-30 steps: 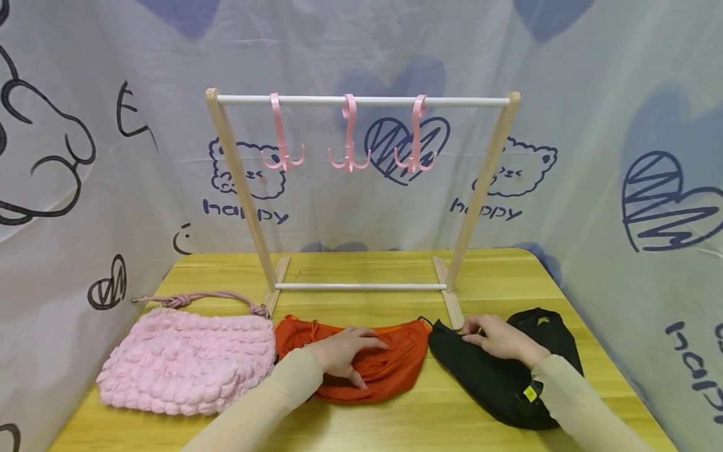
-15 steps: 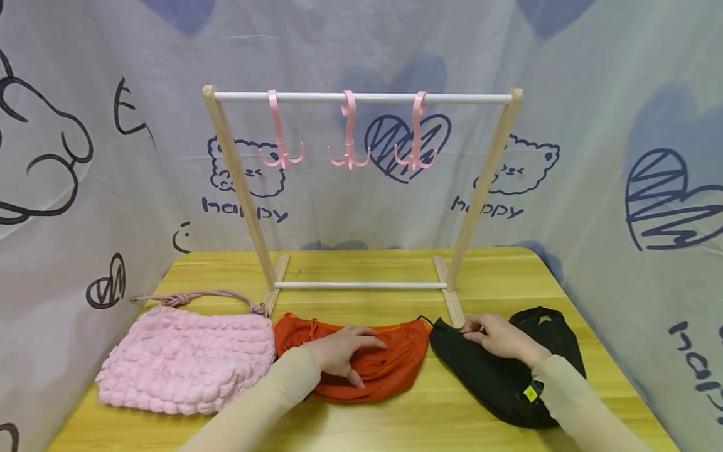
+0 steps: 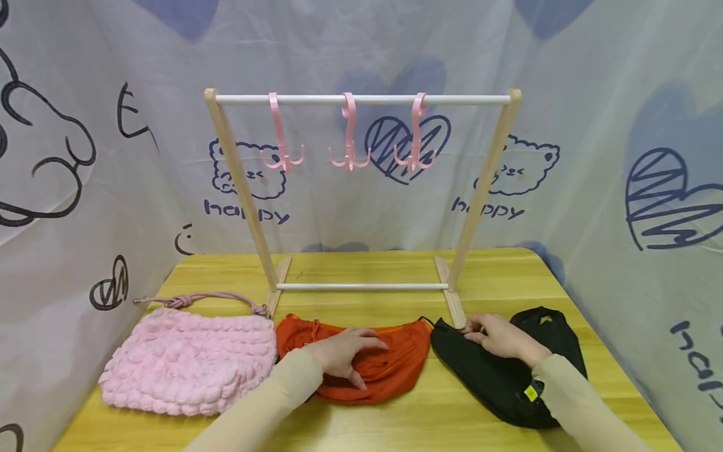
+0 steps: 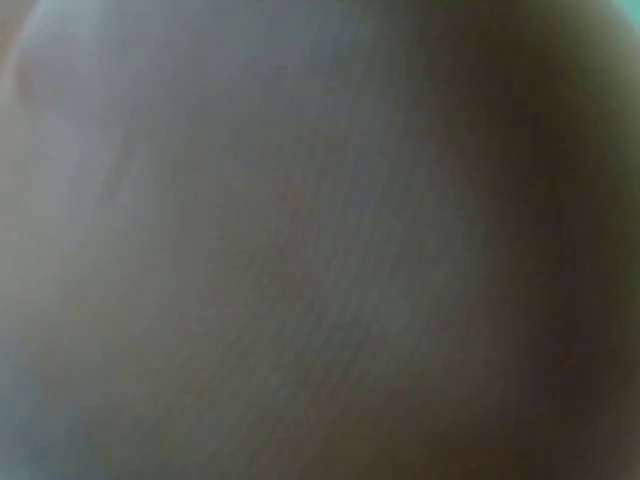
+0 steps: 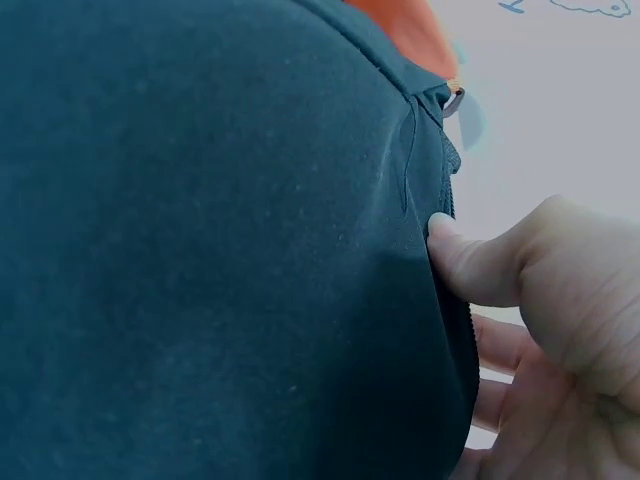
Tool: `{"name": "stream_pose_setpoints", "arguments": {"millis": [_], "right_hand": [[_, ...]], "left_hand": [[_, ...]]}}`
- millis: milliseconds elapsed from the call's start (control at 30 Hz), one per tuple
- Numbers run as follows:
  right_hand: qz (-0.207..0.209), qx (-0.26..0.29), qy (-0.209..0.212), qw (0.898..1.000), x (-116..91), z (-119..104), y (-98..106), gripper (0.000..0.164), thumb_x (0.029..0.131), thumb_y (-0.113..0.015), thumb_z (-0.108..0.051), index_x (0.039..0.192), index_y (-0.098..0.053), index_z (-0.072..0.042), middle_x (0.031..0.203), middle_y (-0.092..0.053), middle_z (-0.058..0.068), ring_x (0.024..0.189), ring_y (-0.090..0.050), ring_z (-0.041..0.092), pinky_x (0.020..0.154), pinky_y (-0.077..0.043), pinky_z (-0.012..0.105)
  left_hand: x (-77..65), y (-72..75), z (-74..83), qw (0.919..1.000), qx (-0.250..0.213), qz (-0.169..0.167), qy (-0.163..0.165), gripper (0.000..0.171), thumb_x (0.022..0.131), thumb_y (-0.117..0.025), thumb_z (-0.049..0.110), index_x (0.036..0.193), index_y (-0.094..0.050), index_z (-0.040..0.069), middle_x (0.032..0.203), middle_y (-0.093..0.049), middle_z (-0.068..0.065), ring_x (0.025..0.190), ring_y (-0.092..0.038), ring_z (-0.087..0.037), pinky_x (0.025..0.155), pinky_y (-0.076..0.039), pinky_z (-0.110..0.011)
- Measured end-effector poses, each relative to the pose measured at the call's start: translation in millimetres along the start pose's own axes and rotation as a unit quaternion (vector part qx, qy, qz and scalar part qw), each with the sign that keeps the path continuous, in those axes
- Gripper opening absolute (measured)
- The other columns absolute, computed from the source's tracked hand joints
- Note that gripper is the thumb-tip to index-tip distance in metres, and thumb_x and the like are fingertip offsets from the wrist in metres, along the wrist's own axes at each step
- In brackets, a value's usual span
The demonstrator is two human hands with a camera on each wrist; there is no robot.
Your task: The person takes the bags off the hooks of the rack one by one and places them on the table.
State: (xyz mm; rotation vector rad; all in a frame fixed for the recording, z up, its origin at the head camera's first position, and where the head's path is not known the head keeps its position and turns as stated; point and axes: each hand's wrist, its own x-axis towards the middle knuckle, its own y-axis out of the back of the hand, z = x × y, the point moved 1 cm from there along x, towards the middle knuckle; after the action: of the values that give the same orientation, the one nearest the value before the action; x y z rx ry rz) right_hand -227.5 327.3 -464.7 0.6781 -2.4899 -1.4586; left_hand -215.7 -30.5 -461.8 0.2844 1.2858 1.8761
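An orange, curved fabric bag (image 3: 398,370) lies in the middle of the front of the table. My left hand (image 3: 341,353) rests on it with fingers spread and relaxed. To its right is a black, crescent-shaped zippered bag (image 3: 480,376) with a small yellow tag. My right hand (image 3: 499,338) pinches this bag's zipped top edge; in the right wrist view the thumb (image 5: 470,265) presses the near side and the fingers lie behind. A pink, puffy handbag (image 3: 189,364) with a knotted strap sits at the left. The left wrist view is a blur, mostly skin.
Behind the bags stands a rack with wooden legs and a white top rail (image 3: 384,100). Three pink hooks, among them the middle hook (image 3: 349,141), hang from the rail. A white printed curtain (image 3: 350,220) encloses the yellow wood-grain table (image 3: 361,267) at the back and sides.
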Motion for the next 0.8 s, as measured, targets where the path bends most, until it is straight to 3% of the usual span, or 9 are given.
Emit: {"name": "stream_pose_setpoints", "arguments": {"millis": [467,800], "right_hand": [[-0.001,0.005,-0.011,1.0,-2.7,2.6,4.5,0.013,0.1,-0.059,-0.009,0.088,-0.058,-0.011,0.082,-0.058,-0.002,0.069,-0.046,0.009,0.064,-0.037,0.025],[-0.008,0.018,-0.014,1.0,-4.3,2.5,8.6,0.01,0.101,-0.06,-0.013,0.091,-0.061,-0.011,0.087,-0.063,-0.001,0.072,-0.049,0.009,0.065,-0.039,0.024]], "left_hand": [[5.9,2.7,4.6,0.9999,0.012,0.003,-0.01,0.076,0.079,-0.086,0.034,0.146,-0.051,0.03,0.16,-0.038,-0.003,0.149,-0.035,-0.028,0.117,-0.04,-0.045],[2.9,7.8,10.4,0.9998,0.016,-0.014,-0.002,0.076,0.08,-0.085,0.034,0.147,-0.05,0.029,0.161,-0.037,-0.002,0.149,-0.035,-0.028,0.118,-0.039,-0.045]]}}
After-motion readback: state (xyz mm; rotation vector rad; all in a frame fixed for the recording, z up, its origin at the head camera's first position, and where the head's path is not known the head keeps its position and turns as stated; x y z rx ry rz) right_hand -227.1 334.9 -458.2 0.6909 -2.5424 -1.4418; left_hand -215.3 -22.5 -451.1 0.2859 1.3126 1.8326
